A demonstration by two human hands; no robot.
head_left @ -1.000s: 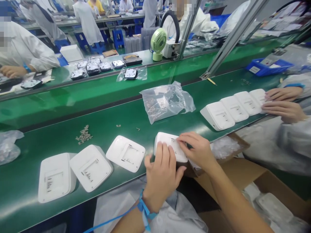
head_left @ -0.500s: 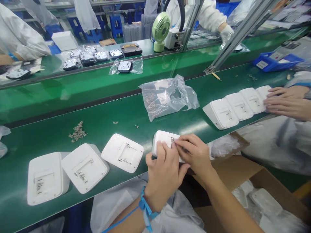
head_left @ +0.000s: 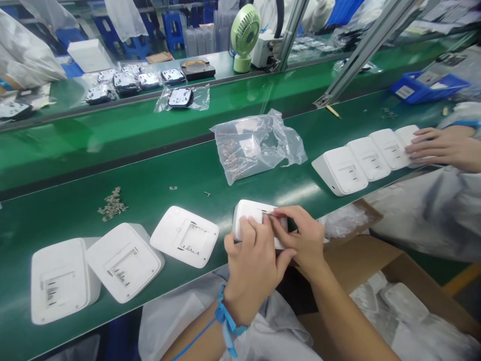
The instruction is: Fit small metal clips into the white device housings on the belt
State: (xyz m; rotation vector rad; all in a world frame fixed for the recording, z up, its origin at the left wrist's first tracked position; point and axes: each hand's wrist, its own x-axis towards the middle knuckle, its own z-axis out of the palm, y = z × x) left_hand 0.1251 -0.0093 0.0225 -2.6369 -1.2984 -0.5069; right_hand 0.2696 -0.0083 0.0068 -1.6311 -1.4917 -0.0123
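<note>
A white plastic device housing (head_left: 246, 209) lies at the near edge of the bench under both my hands. My left hand (head_left: 253, 258) is closed over its near side, fingertips pressed on the face beside the recessed compartment. At that recess, my right hand (head_left: 302, 235) has thumb and fingers pinched together; whatever they hold is too small and hidden to make out. To the left stand three similar white housings (head_left: 167, 223) with their compartments facing up. Small metal pieces (head_left: 112, 204) lie in a loose pile behind them, with a few strays nearer the middle.
A clear plastic bag (head_left: 259, 145) of small metal parts lies behind my hands. Several white housings (head_left: 345, 170) stand in a row at right, touched by a co-worker's hands (head_left: 445, 145). A blue tray (head_left: 428, 87), metal post and green fan (head_left: 245, 37) are farther back.
My view has shifted slightly, so the bench things sit a little further left. My right fingers have moved slightly at the recess. Across the bench, a gloved hand has left the bagged part.
</note>
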